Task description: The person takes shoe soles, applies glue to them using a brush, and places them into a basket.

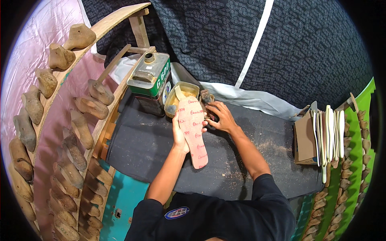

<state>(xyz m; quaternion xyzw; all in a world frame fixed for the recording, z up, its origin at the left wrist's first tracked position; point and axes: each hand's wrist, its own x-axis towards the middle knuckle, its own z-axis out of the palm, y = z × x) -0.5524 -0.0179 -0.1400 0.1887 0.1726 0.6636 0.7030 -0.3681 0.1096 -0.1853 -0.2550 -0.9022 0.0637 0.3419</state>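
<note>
Left grip (179, 136) closed on a shoe-shaped pink sheet (195, 136) above the counter (261, 152).

The fingers wrap the sheet's edges, its red-printed side up; the right grip (222, 116), half curled, sits just to the right over a dark object (212, 115), and whether it holds it firmly cannot be told. Beyond them, a tub (191, 89) of yellowish stuff stands beside a green-and-black metal can (148, 80). The counter's dark cover carries pale crumbs (233, 184) at near right; a cardboard box (302, 140) stands by its right end. Wooden shoe lasts (72, 150) line racks on the left, a dark patterned curtain (309, 52) hangs at the far side, and green panelling (354, 154) rises at right.
</note>
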